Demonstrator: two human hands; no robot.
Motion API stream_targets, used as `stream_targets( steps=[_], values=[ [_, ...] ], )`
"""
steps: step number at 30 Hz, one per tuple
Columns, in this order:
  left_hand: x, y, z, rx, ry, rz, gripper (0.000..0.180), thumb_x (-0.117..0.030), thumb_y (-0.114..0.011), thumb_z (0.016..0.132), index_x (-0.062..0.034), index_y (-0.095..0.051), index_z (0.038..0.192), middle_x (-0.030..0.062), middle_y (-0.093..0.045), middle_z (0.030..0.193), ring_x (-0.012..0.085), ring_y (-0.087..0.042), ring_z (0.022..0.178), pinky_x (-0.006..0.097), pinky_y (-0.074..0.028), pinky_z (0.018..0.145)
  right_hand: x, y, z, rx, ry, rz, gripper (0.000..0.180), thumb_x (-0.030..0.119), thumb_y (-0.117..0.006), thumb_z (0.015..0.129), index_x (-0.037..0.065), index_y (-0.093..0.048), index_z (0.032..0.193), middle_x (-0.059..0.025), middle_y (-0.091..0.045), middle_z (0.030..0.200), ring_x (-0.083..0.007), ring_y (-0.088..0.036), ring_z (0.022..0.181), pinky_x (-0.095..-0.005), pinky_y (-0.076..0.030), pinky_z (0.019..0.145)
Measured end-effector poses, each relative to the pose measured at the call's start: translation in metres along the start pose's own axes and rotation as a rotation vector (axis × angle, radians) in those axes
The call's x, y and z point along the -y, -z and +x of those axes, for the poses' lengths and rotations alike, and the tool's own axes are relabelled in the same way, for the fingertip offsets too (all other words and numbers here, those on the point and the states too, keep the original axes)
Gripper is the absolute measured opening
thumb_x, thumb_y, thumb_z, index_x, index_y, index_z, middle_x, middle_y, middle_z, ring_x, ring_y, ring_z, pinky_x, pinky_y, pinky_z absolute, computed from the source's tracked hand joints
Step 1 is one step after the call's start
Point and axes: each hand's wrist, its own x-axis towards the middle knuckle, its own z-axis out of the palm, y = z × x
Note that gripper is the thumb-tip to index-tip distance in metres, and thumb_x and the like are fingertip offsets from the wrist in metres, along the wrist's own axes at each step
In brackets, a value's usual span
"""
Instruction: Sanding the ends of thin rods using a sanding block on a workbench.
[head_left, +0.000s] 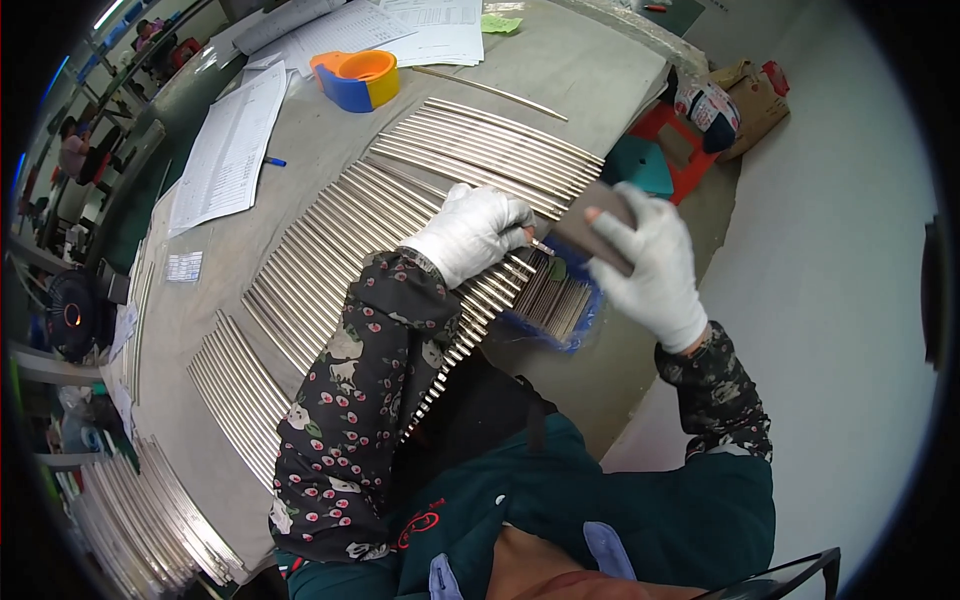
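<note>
My left hand (470,235), in a white glove with bare fingertips, is closed around one metal rod (541,247) near its right end. Beneath it lies a long row of shiny metal rods (325,240) side by side, their ends reaching past the table edge. My right hand (650,265), gloved the same way, grips a flat brown-grey block (596,222) like a sanding sponge, blurred by motion. The block is beside the rod's end; whether they touch I cannot tell. Another group of rods (490,150) lies farther back, and a smaller group (235,385) at left.
Below the table edge stands a blue-lined container (585,335) with rods in it. An orange and blue tape dispenser (357,80), printed sheets (232,150) and a blue pen (275,161) lie on the table (215,270). A red stool (690,165) stands beyond the right edge.
</note>
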Motion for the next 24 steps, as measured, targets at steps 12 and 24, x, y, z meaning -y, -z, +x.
stream_targets(
  steps=[12, 24],
  values=[
    [-0.017, 0.027, -0.013, 0.149, 0.076, 0.326, 0.024, -0.022, -0.075, 0.072, -0.0159, -0.068, 0.094, 0.0056, -0.058, 0.096, 0.0291, -0.051, 0.097, 0.042, -0.044, 0.083, -0.010, 0.005, -0.012, -0.134, -0.099, 0.005, 0.050, 0.017, -0.074, 0.061, 0.012, -0.063, 0.109, -0.0181, -0.052, 0.123, -0.0344, -0.052, 0.101, -0.0418, -0.045, 0.087],
    [-0.014, 0.028, -0.007, 0.342, 0.156, 0.135, 0.015, -0.020, -0.070, 0.079, -0.0108, -0.062, 0.086, 0.0073, -0.062, 0.080, 0.0270, -0.059, 0.083, 0.040, -0.039, 0.084, -0.003, 0.008, -0.013, -0.092, -0.085, 0.039, 0.051, 0.018, -0.075, 0.061, 0.013, -0.063, 0.111, -0.0192, -0.052, 0.122, -0.0358, -0.052, 0.102, -0.0424, -0.045, 0.086]
  ],
)
